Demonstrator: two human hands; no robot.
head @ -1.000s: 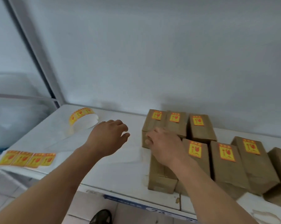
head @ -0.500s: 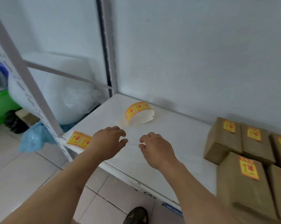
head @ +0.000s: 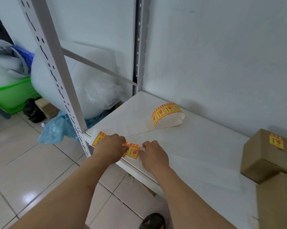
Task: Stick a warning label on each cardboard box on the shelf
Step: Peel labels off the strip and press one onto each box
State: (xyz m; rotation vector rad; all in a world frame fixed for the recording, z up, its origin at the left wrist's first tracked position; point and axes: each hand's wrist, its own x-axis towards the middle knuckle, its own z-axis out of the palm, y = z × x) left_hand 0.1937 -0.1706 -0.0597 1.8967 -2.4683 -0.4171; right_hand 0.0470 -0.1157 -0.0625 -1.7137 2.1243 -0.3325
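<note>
A strip of yellow-and-red warning labels (head: 133, 151) lies at the front left corner of the white shelf (head: 197, 146). My left hand (head: 110, 148) rests on top of the strip and covers its middle. My right hand (head: 153, 156) touches the strip's right end with its fingertips at the edge of the last label. A curled roll of the same labels (head: 168, 114) lies farther back near the wall. A cardboard box (head: 265, 156) with a label on top stands at the right edge, and part of another box (head: 278, 200) shows in front of it.
A perforated white shelf post (head: 56, 76) stands just left of my left hand. Beyond it on the tiled floor are a large clear plastic bag (head: 83, 83), a blue bag (head: 56, 128) and a green basket (head: 9, 96). My shoe (head: 153, 221) shows below.
My view swung left, away from the boxes. Both hands travelled left and down onto the label strip at the shelf's front corner; my right hand left the boxes.
</note>
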